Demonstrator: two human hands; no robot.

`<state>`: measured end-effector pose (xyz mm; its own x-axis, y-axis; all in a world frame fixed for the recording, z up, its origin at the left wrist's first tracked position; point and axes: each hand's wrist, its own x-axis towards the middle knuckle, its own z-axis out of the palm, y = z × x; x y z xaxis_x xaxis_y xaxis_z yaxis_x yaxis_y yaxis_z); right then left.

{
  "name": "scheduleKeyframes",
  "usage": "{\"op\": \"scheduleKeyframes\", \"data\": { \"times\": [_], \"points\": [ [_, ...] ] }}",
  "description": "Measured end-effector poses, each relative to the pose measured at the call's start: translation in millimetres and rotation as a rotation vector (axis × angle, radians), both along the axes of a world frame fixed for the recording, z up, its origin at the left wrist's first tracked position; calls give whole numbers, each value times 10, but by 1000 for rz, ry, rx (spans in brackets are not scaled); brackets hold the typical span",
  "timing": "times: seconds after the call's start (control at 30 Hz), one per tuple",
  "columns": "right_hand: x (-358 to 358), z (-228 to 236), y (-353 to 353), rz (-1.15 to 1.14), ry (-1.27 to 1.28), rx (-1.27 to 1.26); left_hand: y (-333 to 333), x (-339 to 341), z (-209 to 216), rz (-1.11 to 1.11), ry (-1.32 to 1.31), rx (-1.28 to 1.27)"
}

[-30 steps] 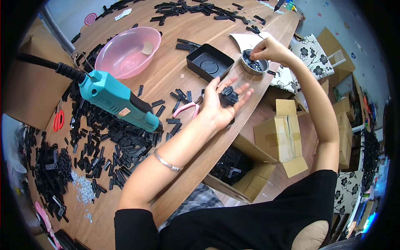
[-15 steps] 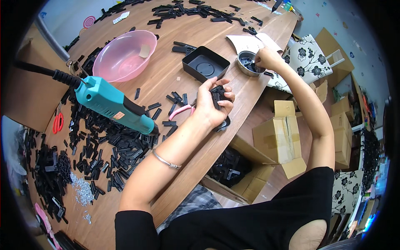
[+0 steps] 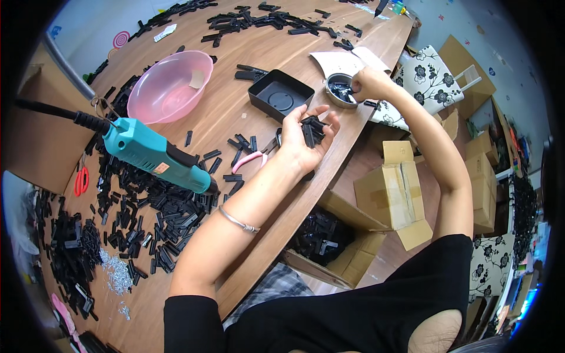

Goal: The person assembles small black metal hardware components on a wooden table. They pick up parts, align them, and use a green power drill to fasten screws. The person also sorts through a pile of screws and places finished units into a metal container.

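Near left of the table (image 3: 235, 123): heap of black plastic pieces (image 3: 159, 217) lying every which way, small pile of silver screws (image 3: 115, 276) beside it. Teal power screwdriver (image 3: 159, 156) hangs over the heap, long axis running far-left to near-right, tip pointing near-right and down, black cable off its far-left end. Red scissors (image 3: 80, 179) at left edge. Left hand (image 3: 303, 141) raised palm-up over table's right edge, fingers open and loosely cupped, holding a small bunch of black clips (image 3: 312, 129); clips lie roughly along the palm, long axes pointing far. Pink pliers (image 3: 250, 160) on table just left of the wrist. Farther: black tray (image 3: 281, 94), pink bowl (image 3: 170, 85). Right hand (image 3: 368, 83) at the small metal bowl (image 3: 340, 91), fingers curled closed inside it; what they pinch, cannot tell. Cardboard boxes (image 3: 394, 194) on floor at right.
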<state>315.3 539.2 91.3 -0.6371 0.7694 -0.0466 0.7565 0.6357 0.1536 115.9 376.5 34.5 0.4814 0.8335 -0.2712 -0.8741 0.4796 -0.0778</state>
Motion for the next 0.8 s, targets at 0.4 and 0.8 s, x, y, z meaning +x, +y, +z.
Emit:
{"op": "scheduleKeyframes", "data": {
  "times": [0.4,0.8],
  "points": [
    [-280,410,-183,-14,465,-464,330,232,1,149,40,-32],
    [-77,-131,100,-5,89,78,180,57,-40,5,124,-8]
  ]
}}
